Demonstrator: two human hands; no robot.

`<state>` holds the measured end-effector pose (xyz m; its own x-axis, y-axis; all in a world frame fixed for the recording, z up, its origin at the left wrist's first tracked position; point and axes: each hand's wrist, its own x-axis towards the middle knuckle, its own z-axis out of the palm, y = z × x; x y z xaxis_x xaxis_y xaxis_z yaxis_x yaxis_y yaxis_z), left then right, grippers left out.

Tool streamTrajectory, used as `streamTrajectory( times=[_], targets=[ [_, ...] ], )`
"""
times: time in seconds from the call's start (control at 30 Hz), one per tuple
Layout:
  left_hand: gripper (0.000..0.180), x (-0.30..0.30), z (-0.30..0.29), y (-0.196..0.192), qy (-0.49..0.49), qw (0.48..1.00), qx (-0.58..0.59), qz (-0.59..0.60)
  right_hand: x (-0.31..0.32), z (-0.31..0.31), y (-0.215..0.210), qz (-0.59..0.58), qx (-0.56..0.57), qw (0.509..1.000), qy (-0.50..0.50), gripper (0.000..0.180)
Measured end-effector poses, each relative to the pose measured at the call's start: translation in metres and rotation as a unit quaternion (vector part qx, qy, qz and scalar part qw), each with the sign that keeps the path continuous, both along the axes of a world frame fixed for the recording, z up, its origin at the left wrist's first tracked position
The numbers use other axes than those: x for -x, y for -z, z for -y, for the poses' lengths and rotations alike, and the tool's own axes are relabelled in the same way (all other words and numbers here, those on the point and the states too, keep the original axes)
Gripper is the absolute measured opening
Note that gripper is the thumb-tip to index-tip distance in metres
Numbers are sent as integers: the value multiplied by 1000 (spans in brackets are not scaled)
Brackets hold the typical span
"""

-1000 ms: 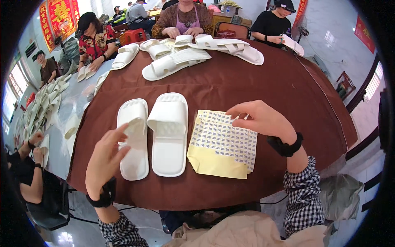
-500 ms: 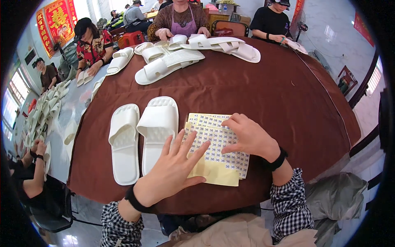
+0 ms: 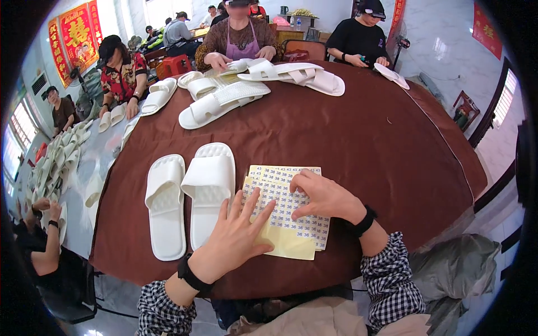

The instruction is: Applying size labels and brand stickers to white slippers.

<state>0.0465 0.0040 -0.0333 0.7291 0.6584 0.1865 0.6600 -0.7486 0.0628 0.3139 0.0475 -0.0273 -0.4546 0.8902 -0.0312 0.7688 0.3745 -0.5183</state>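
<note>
Two white slippers, a left one [image 3: 166, 224] and a right one [image 3: 208, 173], lie side by side with toes pointing away from me. To their right is a small stack of pale yellow sticker sheets [image 3: 288, 248] with rows of printed labels. My left hand [image 3: 232, 238] is spread over the left part of the top sheet, its wrist near the right slipper's heel. Over the sheet's right side, my right hand [image 3: 322, 199] has bent fingers, the thumb apart from them and nothing seen between. Whether the fingertips press on the paper I cannot tell.
A brown cloth [image 3: 392, 168] covers the table. White slippers [image 3: 224, 103] are heaped on its far side before a person in a purple apron [image 3: 244, 42]. Other people sit around. A grey side table [image 3: 84, 190] at left bears many slippers.
The view has shifted, so the table and slippers sit a little lower in the picture. My hands keep nearly the same place over the sheets. The far person in black has lowered a slipper.
</note>
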Motion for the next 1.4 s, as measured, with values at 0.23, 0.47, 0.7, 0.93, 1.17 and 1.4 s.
streamTrajectory(
  times=[0.23,0.47,0.7,0.93,1.17,1.4],
  targets=[
    [95,-3,-6,1,-42,998,52,-11,-5,-2,10,-35,-75,996,-24,77],
    [71,-1,-16,-7,-9,972,120,200,-3,-5,11,-63,-60,996,-19,90],
    [64,-3,-14,-38,12,943,58,327,-11,-9,5,-41,-177,982,-56,72],
    [76,-2,-16,-45,-54,681,357,637,-17,-1,-26,-469,71,879,40,27],
    [49,-22,-4,-26,-91,588,582,555,-12,4,-31,-531,44,843,69,34],
    [37,-36,-14,-17,-114,552,580,588,2,-3,-25,-459,-177,861,129,39]
  ],
)
